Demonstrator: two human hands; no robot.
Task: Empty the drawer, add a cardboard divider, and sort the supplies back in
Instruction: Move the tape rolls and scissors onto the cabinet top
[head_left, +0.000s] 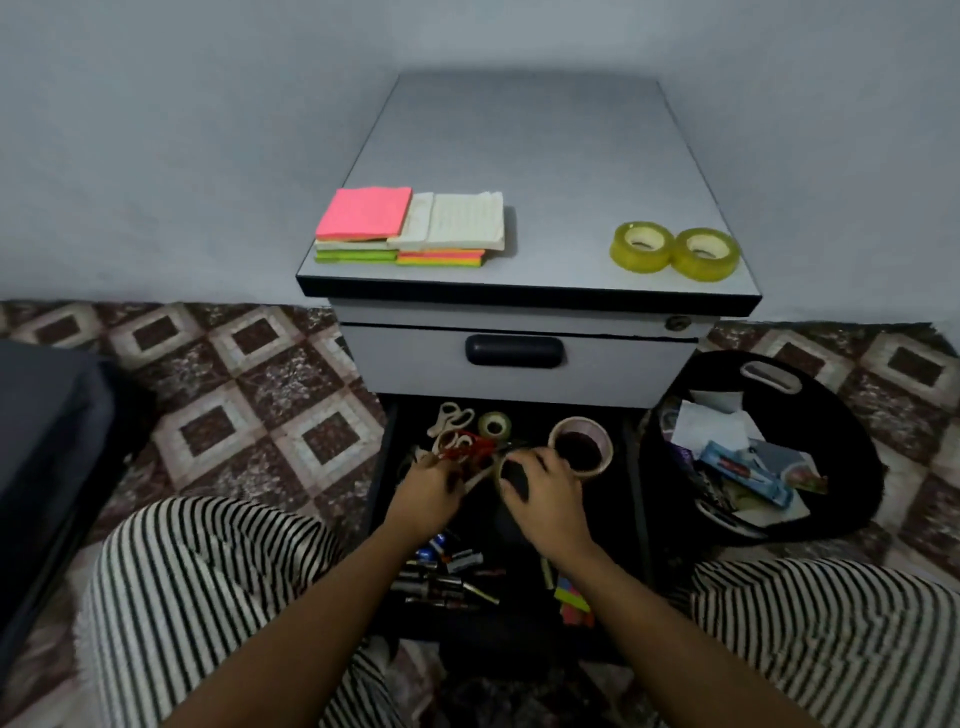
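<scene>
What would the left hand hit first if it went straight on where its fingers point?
Probably the red-handled scissors, just past the left hand; depth is unclear, so it may already touch them.

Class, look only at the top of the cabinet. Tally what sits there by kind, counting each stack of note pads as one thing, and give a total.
Stacks of note pads: 2 (pink-topped stack, white-topped stack)
Yellowish tape rolls: 2 (inner tape roll, outer tape roll)
Total: 4
</scene>
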